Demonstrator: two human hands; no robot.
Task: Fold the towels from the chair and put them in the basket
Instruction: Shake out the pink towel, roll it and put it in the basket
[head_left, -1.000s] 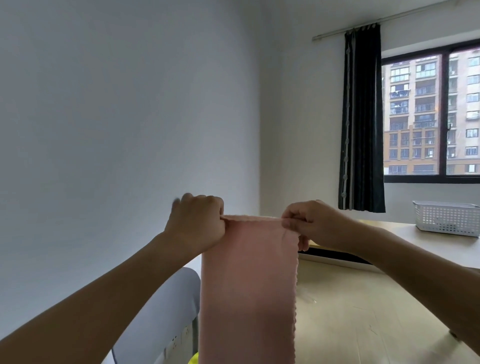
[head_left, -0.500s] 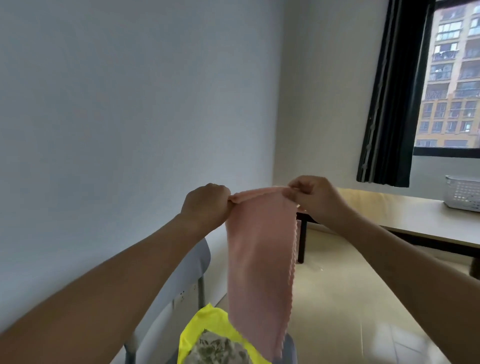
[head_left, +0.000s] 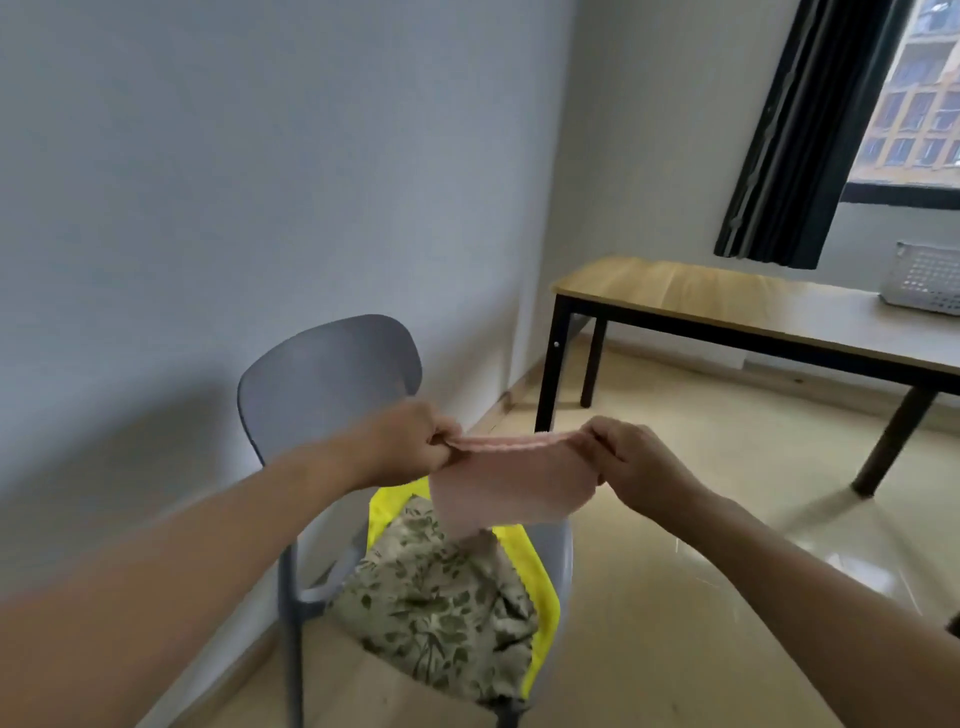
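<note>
We hold the pink towel (head_left: 511, 480) in the air above the chair (head_left: 332, 374), our left hand (head_left: 415, 441) pinching its top edge at 9 o'clock and our right hand (head_left: 631, 457) pinching it at 3 o'clock. The basket (head_left: 924, 286) sits on the table (head_left: 675, 291), well apart at 2 o'clock. With only 2 small pinches, a corner could slip and undo the fold, or the hanging end could catch the towels (head_left: 441, 587) still piled on the seat.

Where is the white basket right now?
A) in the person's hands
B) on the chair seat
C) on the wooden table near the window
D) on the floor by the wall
C: the white basket stands on the wooden table by the window, at the picture's right edge, while both hands hold the pink towel over the chair.
</note>
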